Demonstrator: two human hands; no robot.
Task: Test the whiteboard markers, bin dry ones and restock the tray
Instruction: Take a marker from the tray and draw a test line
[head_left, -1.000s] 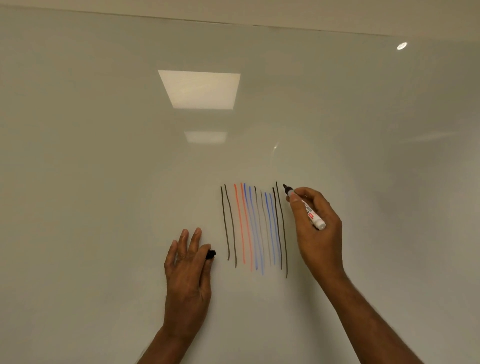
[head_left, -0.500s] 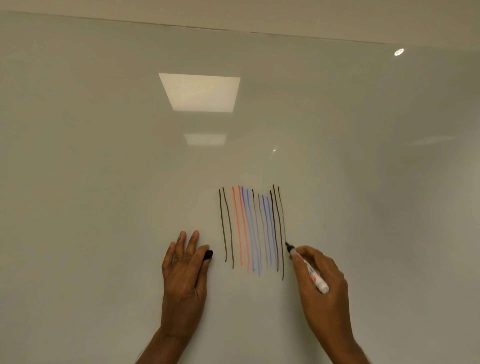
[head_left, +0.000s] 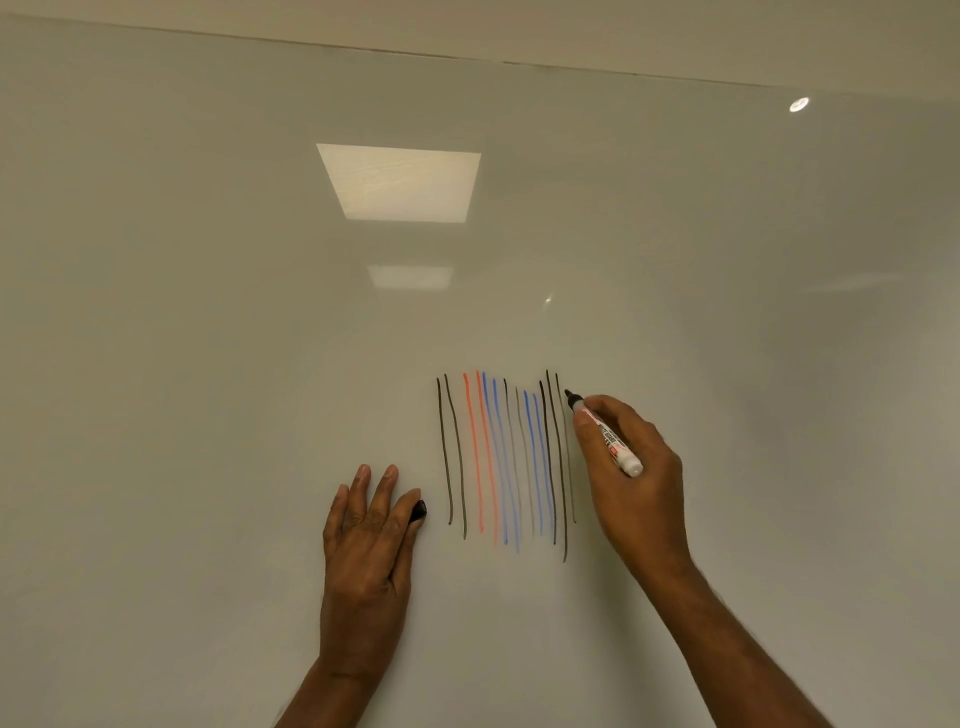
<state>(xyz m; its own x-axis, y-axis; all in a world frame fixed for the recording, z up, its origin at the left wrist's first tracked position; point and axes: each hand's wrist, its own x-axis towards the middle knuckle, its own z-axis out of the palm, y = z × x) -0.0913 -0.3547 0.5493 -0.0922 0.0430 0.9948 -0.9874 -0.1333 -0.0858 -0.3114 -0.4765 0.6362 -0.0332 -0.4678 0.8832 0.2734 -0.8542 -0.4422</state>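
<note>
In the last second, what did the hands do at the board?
The right hand swept the marker down, adding a faint black stroke at the right of the lines, then rose back to the top. The left hand stayed on the whiteboard, holding the black cap.

2 panel reflections (head_left: 399, 183), perhaps lights.

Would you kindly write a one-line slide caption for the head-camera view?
Testing markers: right hand holds a black marker beside coloured test strokes on the whiteboard; left hand pinches a black cap.
</note>
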